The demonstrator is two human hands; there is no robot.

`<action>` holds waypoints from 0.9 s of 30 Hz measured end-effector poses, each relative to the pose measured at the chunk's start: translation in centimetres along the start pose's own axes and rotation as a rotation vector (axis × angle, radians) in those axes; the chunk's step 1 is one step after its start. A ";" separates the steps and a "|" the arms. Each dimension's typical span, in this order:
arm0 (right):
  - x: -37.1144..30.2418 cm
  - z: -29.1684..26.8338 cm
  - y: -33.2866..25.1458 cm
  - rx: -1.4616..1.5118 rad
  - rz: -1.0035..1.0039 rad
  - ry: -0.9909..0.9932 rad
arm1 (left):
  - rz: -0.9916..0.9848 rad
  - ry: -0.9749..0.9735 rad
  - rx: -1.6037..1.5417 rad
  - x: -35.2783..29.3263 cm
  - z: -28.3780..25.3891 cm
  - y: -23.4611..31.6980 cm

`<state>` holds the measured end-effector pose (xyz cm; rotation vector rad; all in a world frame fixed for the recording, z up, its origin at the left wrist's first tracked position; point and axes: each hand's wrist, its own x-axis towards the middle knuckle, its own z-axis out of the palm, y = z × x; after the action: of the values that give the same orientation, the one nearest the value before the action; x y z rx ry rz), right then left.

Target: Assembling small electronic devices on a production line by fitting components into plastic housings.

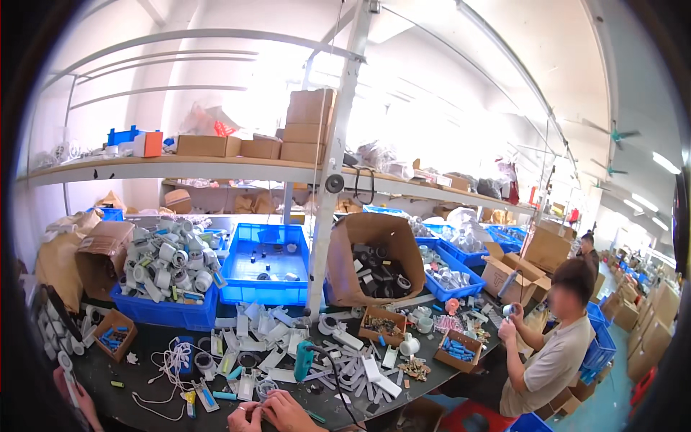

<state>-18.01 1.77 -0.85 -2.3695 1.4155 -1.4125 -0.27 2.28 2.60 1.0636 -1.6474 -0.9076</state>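
At the front edge of the dark table, my left hand (245, 416) and my right hand (285, 413) are close together, fingers bent and pinched. What sits between the fingertips is too small and covered to make out. Just beyond them lie a clear round part (266, 389) and a white casing (245, 387). To the left rests an open white casing with a blue battery cell (206, 396), near a tangle of white cables (169, 363). A teal tool (304, 361) with a black cord stands a little farther off, among many flat grey-white plastic pieces (353, 371).
Behind are a blue crate (165, 313) heaped with white parts, another blue crate (263, 294), and a carton (344, 268) of black parts. Small boxes of blue cells (461, 353) stand around. A co-worker (551, 345) sits right; another person's hand (86, 405) shows at left.
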 end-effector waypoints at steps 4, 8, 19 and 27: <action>1.0 -0.2 -0.8 -0.129 0.066 -0.119 | -0.020 0.064 0.009 -0.4 0.2 0.5; 0.5 -0.9 -0.7 0.005 0.028 -0.066 | 0.017 0.117 0.031 -0.4 0.9 0.2; 0.3 -0.3 -3.0 0.174 0.252 -0.078 | 0.035 0.053 -0.029 -0.8 0.2 -1.3; -2.0 3.5 2.4 0.202 0.208 -0.125 | 0.095 0.078 0.044 -0.1 2.8 -6.2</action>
<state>-17.45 0.51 -5.35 -2.0808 1.3697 -1.2650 -1.49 0.42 -3.85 1.0281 -1.6451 -0.7620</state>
